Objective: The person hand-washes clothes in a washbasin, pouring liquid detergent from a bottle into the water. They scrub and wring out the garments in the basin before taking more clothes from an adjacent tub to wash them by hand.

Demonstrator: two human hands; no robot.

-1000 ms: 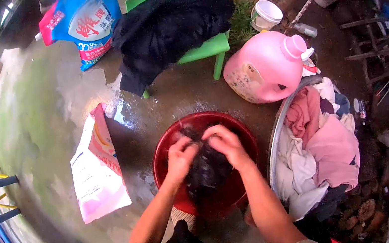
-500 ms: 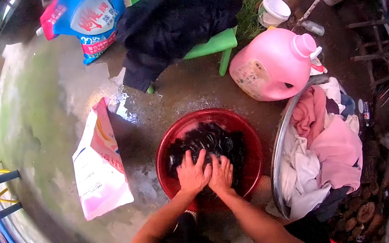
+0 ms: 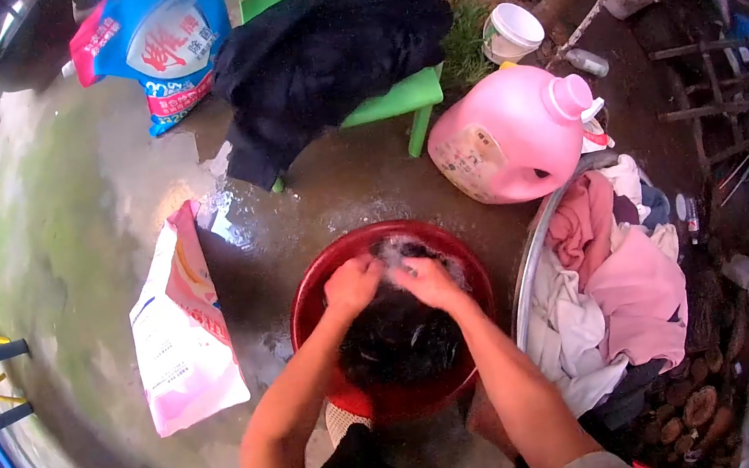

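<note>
Wet concrete [image 3: 56, 243], with a glossy patch near the middle, spreads beneath a low green plastic chair [image 3: 389, 101] draped with a dark garment [image 3: 328, 52]. Close to it stand a blue detergent bag [image 3: 177, 45] and a pink handled jug [image 3: 500, 133]; a pink-and-white packet [image 3: 184, 350] sits well apart on the left. Beside the red basin [image 3: 311, 311], a metal tub [image 3: 526, 281] is heaped with pink and white clothes [image 3: 636, 297]. Soaked black cloth [image 3: 400, 341] lies inside the red basin. Half a second ago both palms were spread on it at the near side; now the left hand [image 3: 355, 283] and right hand [image 3: 425, 282] are drawn together over its far part, so pressing seems to have given way to working it between the hands. Their fingers curl inward, but blur leaves it unclear whether they clench any fabric.
</note>
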